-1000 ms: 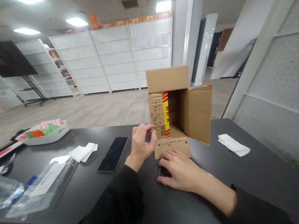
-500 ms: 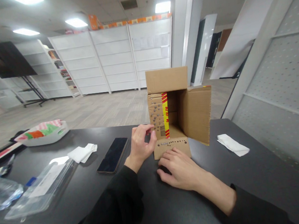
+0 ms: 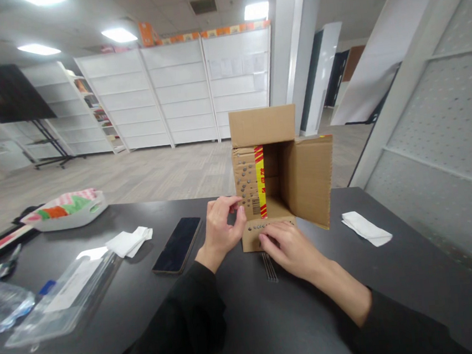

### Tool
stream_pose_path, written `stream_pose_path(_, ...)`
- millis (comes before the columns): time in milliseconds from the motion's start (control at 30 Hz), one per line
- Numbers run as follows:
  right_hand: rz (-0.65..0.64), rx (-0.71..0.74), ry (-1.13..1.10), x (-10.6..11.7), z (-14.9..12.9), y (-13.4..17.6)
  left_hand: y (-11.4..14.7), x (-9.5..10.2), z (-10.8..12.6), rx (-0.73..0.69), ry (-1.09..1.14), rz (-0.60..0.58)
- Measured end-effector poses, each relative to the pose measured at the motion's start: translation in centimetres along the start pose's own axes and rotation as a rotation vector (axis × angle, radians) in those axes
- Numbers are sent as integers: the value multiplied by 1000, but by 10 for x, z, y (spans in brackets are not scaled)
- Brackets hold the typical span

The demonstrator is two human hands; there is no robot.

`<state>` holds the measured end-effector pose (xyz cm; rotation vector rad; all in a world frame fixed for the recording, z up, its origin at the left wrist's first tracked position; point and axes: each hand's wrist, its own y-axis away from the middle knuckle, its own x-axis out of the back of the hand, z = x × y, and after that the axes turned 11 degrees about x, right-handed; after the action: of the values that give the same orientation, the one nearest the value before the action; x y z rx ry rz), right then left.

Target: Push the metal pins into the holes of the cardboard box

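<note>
A cardboard box [image 3: 306,181] stands with its mouth towards me and its flaps spread. Grey round heads dot its left flap [image 3: 241,165], and more line the lower flap [image 3: 250,241] in a row. My left hand [image 3: 223,228] is at the left flap's outer edge, fingers bent, thumb and forefinger apart. Over the lower flap is my right hand [image 3: 290,247], thumb and fingers drawn together; what is between them is too small and hidden to make out. Just below it, several thin metal nails [image 3: 270,268] lie side by side on the black table [image 3: 250,320].
A phone [image 3: 177,245] lies left of my left hand. Folded tissues [image 3: 129,242] and a clear plastic case [image 3: 64,299] are farther left, beside a water bottle [image 3: 4,302]. A white basket [image 3: 93,213] holds colourful cloth. Another tissue [image 3: 367,228] lies at the right.
My right hand has lifted and moved slightly right and up over the lower flap, its fingers closing together. The nails on the table have come into view. My left hand stays put.
</note>
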<state>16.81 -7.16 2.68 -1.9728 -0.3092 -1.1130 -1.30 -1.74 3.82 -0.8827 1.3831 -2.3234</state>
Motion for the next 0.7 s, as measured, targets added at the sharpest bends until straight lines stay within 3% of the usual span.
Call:
stream_pose_path(267,237,-195,39,2,20,4,2,-1,-2,21,0,-10)
stream_pose_path(700,165,-229,77,0,24,3,1,-1,-1,26,5,-12)
